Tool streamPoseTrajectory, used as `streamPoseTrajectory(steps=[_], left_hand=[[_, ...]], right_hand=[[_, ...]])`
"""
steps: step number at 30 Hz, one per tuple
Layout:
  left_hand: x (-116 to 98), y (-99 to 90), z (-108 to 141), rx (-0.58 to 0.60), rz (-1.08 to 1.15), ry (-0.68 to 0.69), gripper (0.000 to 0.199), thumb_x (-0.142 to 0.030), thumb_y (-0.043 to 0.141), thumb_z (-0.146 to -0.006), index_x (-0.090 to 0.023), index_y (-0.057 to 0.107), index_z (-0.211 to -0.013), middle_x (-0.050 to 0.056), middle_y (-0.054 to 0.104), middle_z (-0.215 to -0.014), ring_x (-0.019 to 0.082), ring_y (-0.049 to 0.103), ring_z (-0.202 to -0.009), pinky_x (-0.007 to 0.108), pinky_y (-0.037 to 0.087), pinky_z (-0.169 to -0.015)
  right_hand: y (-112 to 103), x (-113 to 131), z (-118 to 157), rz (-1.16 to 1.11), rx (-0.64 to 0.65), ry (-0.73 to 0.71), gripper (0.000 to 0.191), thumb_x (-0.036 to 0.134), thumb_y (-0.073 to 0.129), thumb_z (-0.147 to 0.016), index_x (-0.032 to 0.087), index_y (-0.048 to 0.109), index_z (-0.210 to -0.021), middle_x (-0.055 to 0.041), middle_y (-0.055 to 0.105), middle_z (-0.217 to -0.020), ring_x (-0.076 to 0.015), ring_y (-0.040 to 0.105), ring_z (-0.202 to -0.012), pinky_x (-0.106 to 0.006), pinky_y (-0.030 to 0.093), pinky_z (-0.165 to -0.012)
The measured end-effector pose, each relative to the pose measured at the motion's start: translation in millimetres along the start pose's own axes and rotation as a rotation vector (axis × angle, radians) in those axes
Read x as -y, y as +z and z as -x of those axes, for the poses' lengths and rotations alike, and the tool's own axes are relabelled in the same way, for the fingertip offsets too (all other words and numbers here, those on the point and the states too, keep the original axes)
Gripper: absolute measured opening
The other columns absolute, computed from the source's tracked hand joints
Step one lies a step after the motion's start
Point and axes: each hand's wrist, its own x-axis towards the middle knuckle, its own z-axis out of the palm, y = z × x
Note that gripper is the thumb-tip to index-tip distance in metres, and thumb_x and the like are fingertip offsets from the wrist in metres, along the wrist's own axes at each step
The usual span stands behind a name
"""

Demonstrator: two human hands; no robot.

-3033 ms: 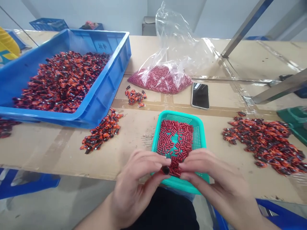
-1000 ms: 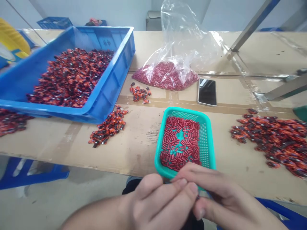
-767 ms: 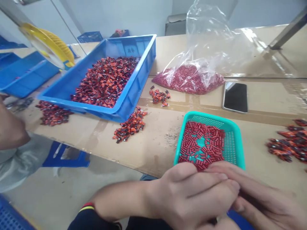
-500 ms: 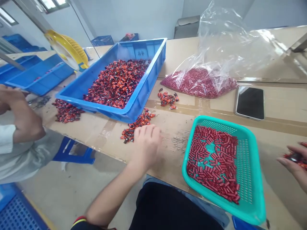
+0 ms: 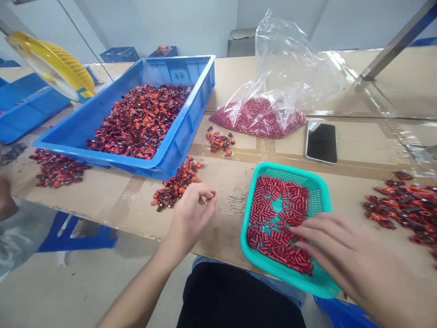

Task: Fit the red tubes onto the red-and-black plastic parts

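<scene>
My left hand (image 5: 194, 209) is closed in a pinch, a small red-orange piece (image 5: 213, 193) showing at its fingertips. It is just right of a small pile of orange and black pieces (image 5: 177, 182) on the table. Over the right side of a green perforated basket (image 5: 251, 182) reaches my right hand (image 5: 341, 248), thumb and fingers drawn close together among short dark red tubes (image 5: 283, 241). Whatever is between those fingertips is too small to make out.
A blue crate (image 5: 191, 123) holds many orange and black pieces. Behind the basket are a clear bag of red tubes (image 5: 262, 118) and a phone (image 5: 321, 142). More pieces (image 5: 406, 209) lie at right. A yellow fan (image 5: 54, 68) and another person's arm (image 5: 6, 200) are left.
My right hand has come from the pieces at the far right to the basket and no longer holds orange and black pieces. My left hand has turned, showing its pinch. The view has shifted right.
</scene>
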Motion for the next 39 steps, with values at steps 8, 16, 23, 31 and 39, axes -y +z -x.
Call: streamPoseTrajectory(steps=[8,16,23,31,39], left_hand=[[-29,6.4,6,0.184,0.458,-0.109,0.017,-0.031,0.07,-0.1,-0.015,0.072,-0.106,0.014,0.077,-0.104,0.021,0.077,-0.088,0.027,0.066,-0.068],[-63,3.2,18,0.116,0.3,0.079,0.022,-0.009,0.07,-0.097,-0.019,0.072,-0.117,0.005,0.069,-0.1,0.014,0.068,-0.093,0.022,0.061,-0.086],[-78,6.3,22,0.109,0.202,0.261,0.036,0.001,0.066,-0.096,-0.014,0.066,-0.128,0.007,0.065,-0.108,0.013,0.068,-0.1,0.02,0.061,-0.087],[-87,8.1,26,0.098,0.336,0.176,0.033,-0.007,0.07,-0.098,-0.02,0.057,-0.125,0.003,0.073,-0.106,0.014,0.073,-0.103,0.023,0.064,-0.091],[-91,5.9,24,0.098,0.183,0.322,0.014,-0.009,0.063,-0.103,-0.017,0.058,-0.113,0.003,0.079,-0.101,0.012,0.075,-0.099,0.026,0.061,-0.088]], right_hand=[[21,-2,-2,0.25,0.322,-0.15,0.032,0.015,0.046,-0.107,0.019,0.061,-0.079,-0.0039,0.064,-0.075,-0.0212,0.06,-0.071,-0.037,0.038,-0.069],[3,21,-16,-0.126,0.205,-0.017,0.012,0.017,0.053,-0.105,0.019,0.063,-0.109,-0.0062,0.069,-0.098,-0.0201,0.065,-0.091,-0.033,0.053,-0.077],[0,60,-24,-0.556,-0.021,0.09,0.023,0.005,0.053,-0.098,0.02,0.068,-0.105,-0.0051,0.067,-0.095,-0.0165,0.067,-0.088,-0.028,0.06,-0.075],[-1,78,-29,-0.752,-0.127,0.108,0.036,-0.003,0.061,-0.094,0.023,0.064,-0.12,-0.002,0.076,-0.104,-0.015,0.071,-0.101,-0.028,0.062,-0.092],[-4,84,-28,-0.633,-0.118,0.038,0.02,0.004,0.075,-0.09,0.02,0.065,-0.098,-0.0013,0.064,-0.093,-0.0143,0.065,-0.089,-0.031,0.058,-0.083]])
